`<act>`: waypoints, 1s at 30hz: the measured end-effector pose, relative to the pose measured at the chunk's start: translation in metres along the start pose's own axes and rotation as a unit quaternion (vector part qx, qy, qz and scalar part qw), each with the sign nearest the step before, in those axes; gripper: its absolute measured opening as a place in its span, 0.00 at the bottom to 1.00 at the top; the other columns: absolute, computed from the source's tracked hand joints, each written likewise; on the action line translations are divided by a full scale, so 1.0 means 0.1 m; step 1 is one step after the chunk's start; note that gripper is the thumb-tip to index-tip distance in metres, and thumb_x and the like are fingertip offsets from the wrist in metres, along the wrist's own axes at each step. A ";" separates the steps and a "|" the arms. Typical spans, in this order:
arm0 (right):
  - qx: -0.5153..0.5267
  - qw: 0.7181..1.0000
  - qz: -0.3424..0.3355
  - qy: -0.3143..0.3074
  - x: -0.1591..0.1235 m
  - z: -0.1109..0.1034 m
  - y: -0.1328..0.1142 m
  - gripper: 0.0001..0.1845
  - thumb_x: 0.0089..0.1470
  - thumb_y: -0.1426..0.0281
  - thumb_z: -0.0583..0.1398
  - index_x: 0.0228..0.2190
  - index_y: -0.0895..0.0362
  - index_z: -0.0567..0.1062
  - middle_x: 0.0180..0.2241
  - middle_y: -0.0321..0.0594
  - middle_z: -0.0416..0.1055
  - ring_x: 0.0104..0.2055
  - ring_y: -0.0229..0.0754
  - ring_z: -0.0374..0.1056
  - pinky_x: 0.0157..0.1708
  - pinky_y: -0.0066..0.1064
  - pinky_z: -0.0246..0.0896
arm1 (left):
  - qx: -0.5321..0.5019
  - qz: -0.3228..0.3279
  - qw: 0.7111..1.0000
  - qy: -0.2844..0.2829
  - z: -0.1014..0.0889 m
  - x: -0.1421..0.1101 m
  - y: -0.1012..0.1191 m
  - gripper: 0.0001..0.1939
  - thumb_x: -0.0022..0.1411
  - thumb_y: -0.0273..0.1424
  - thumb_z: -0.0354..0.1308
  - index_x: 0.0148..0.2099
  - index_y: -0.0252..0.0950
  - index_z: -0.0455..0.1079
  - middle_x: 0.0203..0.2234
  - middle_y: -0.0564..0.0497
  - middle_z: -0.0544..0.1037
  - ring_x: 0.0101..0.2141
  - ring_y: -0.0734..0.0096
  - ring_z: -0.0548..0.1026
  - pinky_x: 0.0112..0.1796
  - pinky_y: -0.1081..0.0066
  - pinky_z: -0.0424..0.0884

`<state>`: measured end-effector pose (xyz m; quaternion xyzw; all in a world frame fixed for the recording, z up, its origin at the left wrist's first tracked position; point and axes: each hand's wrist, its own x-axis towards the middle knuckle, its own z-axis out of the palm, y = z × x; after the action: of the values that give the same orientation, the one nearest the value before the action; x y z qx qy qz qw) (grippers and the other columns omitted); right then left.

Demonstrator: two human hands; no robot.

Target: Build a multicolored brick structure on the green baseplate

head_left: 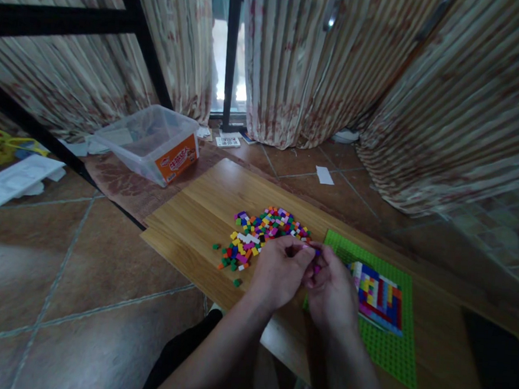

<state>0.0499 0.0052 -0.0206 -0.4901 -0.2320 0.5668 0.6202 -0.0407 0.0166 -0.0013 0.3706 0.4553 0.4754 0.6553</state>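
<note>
My left hand (283,270) and my right hand (332,291) meet above the table, between the brick pile and the baseplate. Their fingertips are pinched together around small purple building bricks (317,253); a magenta brick (317,270) shows against my right fingers. Fingers partly hide these pieces, so how they join is unclear. Just beyond my left hand lies a loose pile of colourful building bricks (279,221). Beside my right hand is a green studded baseplate (388,357), bearing a flat multicoloured brick build (379,297). My right hand and forearm cover part of the baseplate.
The wooden table (196,214) runs diagonally below me. A clear plastic bin (152,142) with an orange label stands past its far left end. A dark flat object (492,359) lies at right. Striped curtains (291,60) hang behind, and a black metal frame (148,62) rises at left.
</note>
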 end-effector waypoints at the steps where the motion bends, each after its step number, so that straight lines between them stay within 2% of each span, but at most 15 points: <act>1: -0.007 1.000 -0.009 -0.001 -0.01 0.01 -0.01 0.15 0.47 0.57 0.65 0.28 0.57 0.75 0.19 0.29 0.65 0.18 0.29 0.54 0.15 0.22 0.44 | -0.005 -0.003 1.000 0.002 -0.01 0.00 0.01 0.07 0.58 0.32 0.58 0.29 0.36 0.68 0.15 0.54 0.70 0.16 0.72 0.69 0.21 0.72 0.66; 6: -0.035 0.999 -0.034 -0.002 -0.04 0.03 0.00 0.18 0.41 0.59 0.71 0.23 0.57 0.72 0.16 0.26 0.59 0.17 0.27 0.48 0.15 0.20 0.42 | 0.003 -0.010 1.000 0.020 -0.03 0.00 0.05 0.08 0.57 0.31 0.59 0.27 0.36 0.67 0.16 0.55 0.70 0.17 0.74 0.69 0.22 0.73 0.66; 10: -0.012 1.000 -0.018 0.004 -0.04 0.04 -0.02 0.18 0.38 0.60 0.72 0.22 0.57 0.72 0.16 0.25 0.58 0.16 0.26 0.46 0.14 0.19 0.40 | -0.026 -0.031 0.999 -0.004 -0.02 -0.02 0.08 0.09 0.59 0.30 0.56 0.26 0.35 0.66 0.14 0.55 0.69 0.16 0.76 0.66 0.22 0.74 0.64; 13: 0.019 1.000 0.011 0.003 -0.02 0.01 -0.04 0.15 0.38 0.62 0.71 0.24 0.57 0.74 0.19 0.27 0.63 0.16 0.26 0.48 0.14 0.18 0.40 | -0.043 -0.058 0.997 0.011 0.00 -0.03 0.13 0.11 0.59 0.29 0.56 0.24 0.35 0.65 0.12 0.57 0.66 0.13 0.81 0.60 0.18 0.77 0.56; 16: 0.042 0.999 0.034 -0.007 0.00 -0.02 -0.05 0.14 0.39 0.64 0.70 0.29 0.56 0.77 0.24 0.31 0.69 0.19 0.27 0.54 0.14 0.19 0.44 | -0.057 -0.088 0.994 0.028 0.01 -0.03 0.18 0.14 0.61 0.28 0.53 0.22 0.35 0.64 0.10 0.61 0.59 0.11 0.84 0.51 0.16 0.78 0.49; 20: 0.011 1.000 0.003 -0.027 0.01 -0.03 -0.02 0.14 0.43 0.61 0.68 0.32 0.56 0.78 0.25 0.32 0.70 0.20 0.29 0.56 0.16 0.21 0.47 | -0.026 -0.059 0.997 0.038 0.01 -0.03 0.19 0.13 0.61 0.27 0.52 0.23 0.34 0.67 0.10 0.61 0.59 0.12 0.82 0.53 0.17 0.77 0.52; 24: -0.063 0.997 -0.050 0.002 -0.01 -0.02 0.02 0.13 0.42 0.62 0.70 0.30 0.55 0.79 0.20 0.28 0.65 0.19 0.28 0.52 0.17 0.22 0.45 | 0.012 -0.028 0.999 0.031 0.00 -0.02 0.15 0.12 0.60 0.27 0.54 0.23 0.33 0.68 0.12 0.59 0.62 0.15 0.81 0.57 0.19 0.77 0.54; 26: -0.062 0.997 -0.048 0.014 -0.01 -0.02 0.01 0.14 0.40 0.62 0.71 0.29 0.56 0.79 0.18 0.27 0.64 0.18 0.27 0.50 0.17 0.21 0.44 | 0.029 -0.015 0.999 0.034 -0.01 -0.01 0.12 0.11 0.59 0.27 0.55 0.23 0.33 0.67 0.14 0.58 0.63 0.17 0.81 0.59 0.20 0.77 0.55; 30: -0.010 1.000 0.006 0.011 -0.02 0.00 -0.03 0.16 0.34 0.63 0.73 0.26 0.57 0.78 0.16 0.26 0.60 0.17 0.26 0.47 0.15 0.20 0.42 | 0.051 -0.005 0.998 0.026 -0.04 0.02 0.05 0.11 0.59 0.29 0.54 0.24 0.34 0.67 0.15 0.58 0.62 0.18 0.80 0.58 0.22 0.76 0.56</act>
<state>0.0513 0.0040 -0.0172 -0.5038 -0.2278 0.5628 0.6144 -0.0455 0.0202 0.0012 0.3889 0.4980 0.4574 0.6258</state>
